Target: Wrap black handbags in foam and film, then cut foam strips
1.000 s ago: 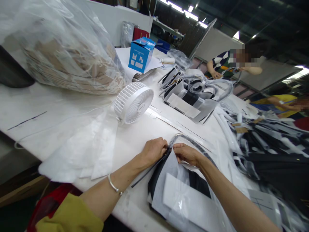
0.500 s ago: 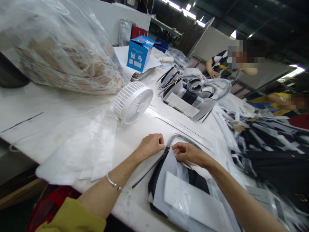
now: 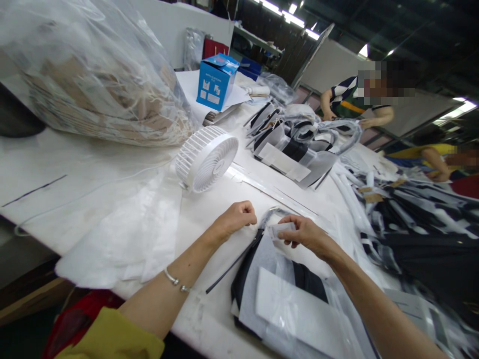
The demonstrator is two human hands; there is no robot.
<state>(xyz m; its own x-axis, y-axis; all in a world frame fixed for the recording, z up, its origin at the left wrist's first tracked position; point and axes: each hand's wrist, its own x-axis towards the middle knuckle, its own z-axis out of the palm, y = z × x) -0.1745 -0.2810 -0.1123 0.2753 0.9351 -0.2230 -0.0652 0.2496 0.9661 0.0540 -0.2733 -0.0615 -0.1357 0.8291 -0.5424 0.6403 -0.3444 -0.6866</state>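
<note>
A black handbag (image 3: 310, 283) lies on the white table before me, wrapped in pale tissue and clear plastic, with a white sheet (image 3: 292, 304) across its front. Its plastic-covered handle (image 3: 270, 214) rises at the far end. My right hand (image 3: 309, 237) pinches a small white tag (image 3: 281, 229) over the bag's upper corner. Just left of that corner, my left hand (image 3: 237, 219) is closed in a pinch; whatever its fingertips hold is too small to make out. A thin black strip (image 3: 229, 270) sticks out from the bag's left side.
Beyond my hands stand a white fan (image 3: 207, 159) and a blue box (image 3: 217, 82). A big clear sack (image 3: 105, 94) fills the back left. More wrapped bags (image 3: 292, 149) lie farther back, near a co-worker (image 3: 352, 99). Black, plastic-wrapped pieces (image 3: 422, 239) are heaped at right.
My right hand has shifted slightly right, and the white tag now shows in its fingers. The left hand has moved up a little. The co-worker's hands have come lower.
</note>
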